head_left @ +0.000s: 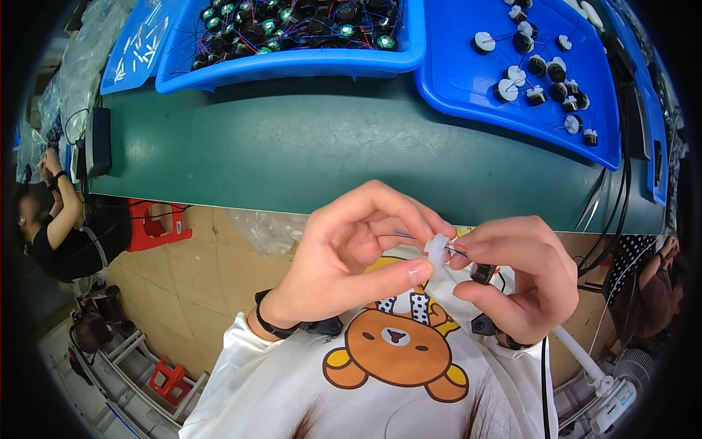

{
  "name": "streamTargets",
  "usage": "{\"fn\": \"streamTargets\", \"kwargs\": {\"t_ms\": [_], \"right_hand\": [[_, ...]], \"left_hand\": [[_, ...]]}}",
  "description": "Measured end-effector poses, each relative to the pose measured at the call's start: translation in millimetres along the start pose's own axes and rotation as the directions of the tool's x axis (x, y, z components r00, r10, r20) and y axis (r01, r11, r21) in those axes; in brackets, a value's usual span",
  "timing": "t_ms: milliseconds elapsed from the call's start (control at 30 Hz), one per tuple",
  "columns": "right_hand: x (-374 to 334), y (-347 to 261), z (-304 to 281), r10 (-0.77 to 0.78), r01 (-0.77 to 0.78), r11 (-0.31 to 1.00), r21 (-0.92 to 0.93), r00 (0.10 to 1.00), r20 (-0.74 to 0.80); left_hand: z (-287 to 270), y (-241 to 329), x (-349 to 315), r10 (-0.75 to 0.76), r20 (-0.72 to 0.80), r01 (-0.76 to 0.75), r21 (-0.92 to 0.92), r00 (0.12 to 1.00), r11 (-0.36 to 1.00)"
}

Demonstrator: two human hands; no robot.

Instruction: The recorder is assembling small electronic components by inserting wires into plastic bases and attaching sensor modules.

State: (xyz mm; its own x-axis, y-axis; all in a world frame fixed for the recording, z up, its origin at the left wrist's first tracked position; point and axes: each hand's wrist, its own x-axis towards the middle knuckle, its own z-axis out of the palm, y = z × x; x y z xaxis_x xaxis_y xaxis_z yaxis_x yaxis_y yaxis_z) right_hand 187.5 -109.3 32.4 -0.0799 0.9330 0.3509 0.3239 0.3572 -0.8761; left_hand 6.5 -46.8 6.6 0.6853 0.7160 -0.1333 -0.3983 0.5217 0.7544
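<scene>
Above my lap, just off the table's near edge, my left hand (pixel 347 252) pinches a white plastic cap (pixel 437 250) between thumb and fingers. Thin dark wires run through the cap and stick out on its left side. My right hand (pixel 530 267) is closed on a small black cylindrical part (pixel 482 273), its thumb below and fingers above. Wires span the short gap between the black part and the cap, so the two are apart. The right fingertips also sit close to these wires; whether they grip them is hard to tell.
A deep blue bin (pixel 292 69) holds many black parts with green faces and red and blue wires. A blue tray (pixel 468 88) at right carries capped black parts. White sticks lie in another blue tray (pixel 117 84). Cables hang at right. People sit at both sides; a red stool (pixel 157 227) stands left.
</scene>
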Motion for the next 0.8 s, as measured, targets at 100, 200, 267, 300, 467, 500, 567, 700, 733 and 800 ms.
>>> {"fn": "streamTargets", "kwargs": {"t_ms": [100, 200, 267, 300, 467, 500, 567, 700, 733, 800], "right_hand": [[1, -1, -2, -0.008, 0.009, 0.999, -0.035, 0.999, 0.039], [0, -2, -3, -0.004, 0.006, 0.999, -0.041, 0.998, 0.061], [3, -1, -3, -0.010, 0.013, 0.999, -0.051, 0.998, 0.067], [4, -1, -4, -0.019, 0.023, 0.998, -0.061, 0.998, 0.066], [0, -4, 7, 0.016, -0.029, 0.977, -0.209, 0.998, -0.067], [1, -6, 7, 0.005, -0.020, 0.971, -0.239, 0.998, -0.062], [1, -6, 8, -0.038, 0.017, 0.953, -0.301, 0.997, -0.061], [-1, 0, 12, -0.158, 0.113, 0.899, -0.422, 0.985, -0.073], [-1, 0, 13, -0.165, 0.114, 0.888, -0.446, 0.983, -0.077], [-3, -1, 16, -0.156, 0.095, 0.867, -0.489, 0.984, -0.085]], "left_hand": [[0, -1, 0, 0.008, 0.004, -0.008, 0.010, 1.000, 1.000], [0, 0, 0, -0.001, 0.009, 0.001, 0.023, 1.000, 1.000], [0, 2, 1, -0.022, -0.003, 0.022, 0.022, 1.000, 1.000], [0, 2, 2, -0.023, -0.005, 0.023, 0.014, 1.000, 1.000], [-2, -1, 1, 0.025, 0.043, -0.027, 0.057, 0.999, 0.998], [-2, -2, 1, 0.027, 0.043, -0.029, 0.047, 0.999, 0.998], [-2, -5, 1, 0.035, 0.041, -0.036, 0.028, 0.999, 0.999], [-2, -4, 0, 0.030, 0.046, -0.032, 0.047, 0.998, 0.998], [-2, -4, 1, 0.030, 0.045, -0.033, 0.056, 0.999, 0.998], [-2, -3, 1, 0.024, 0.035, -0.026, 0.058, 0.999, 0.998]]}}
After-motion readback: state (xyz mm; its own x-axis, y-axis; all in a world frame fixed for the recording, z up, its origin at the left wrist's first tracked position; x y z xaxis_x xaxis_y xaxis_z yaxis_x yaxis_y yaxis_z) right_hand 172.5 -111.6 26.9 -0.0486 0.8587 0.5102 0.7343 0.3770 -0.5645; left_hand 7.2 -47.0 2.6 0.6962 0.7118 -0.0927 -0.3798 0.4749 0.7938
